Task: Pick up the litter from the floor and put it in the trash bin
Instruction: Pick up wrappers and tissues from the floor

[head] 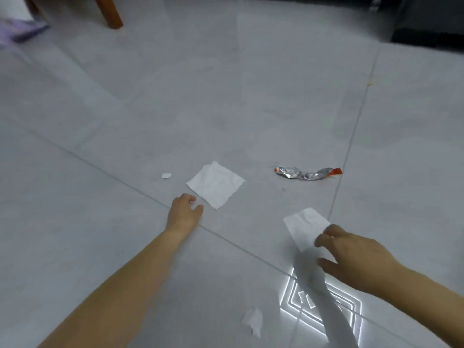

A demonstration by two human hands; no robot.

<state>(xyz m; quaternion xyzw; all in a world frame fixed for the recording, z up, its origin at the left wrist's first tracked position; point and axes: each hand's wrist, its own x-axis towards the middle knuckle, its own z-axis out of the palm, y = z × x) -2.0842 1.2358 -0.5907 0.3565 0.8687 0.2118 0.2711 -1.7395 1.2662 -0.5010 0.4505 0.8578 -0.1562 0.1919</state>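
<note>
Right now, on the head view, I see 5 pieces of litter on the grey tiled floor [226,96]. A flat square tissue [216,184] lies near the middle, with a small white scrap [166,175] just left of it. Well to its right lies a crumpled foil wrapper [307,173] with orange ends, close to a tile joint. A torn tissue scrap [253,321] sits at the near edge.

My left hand [184,212] reaches out to the square tissue's near-left edge, just beside it, fingers loosely bent and holding nothing. My right hand [351,252] is at a long paper strip [305,228] on the near right. Its fingers [324,237] curl over the strip's right edge with the thumb below, but I cannot tell whether they actually pinch it. The strip's near part looks grey and blurred.

Far left stand a wooden leg [110,13] and a purple object [22,31]; dark furniture [426,18] fills the far right corner.
</note>
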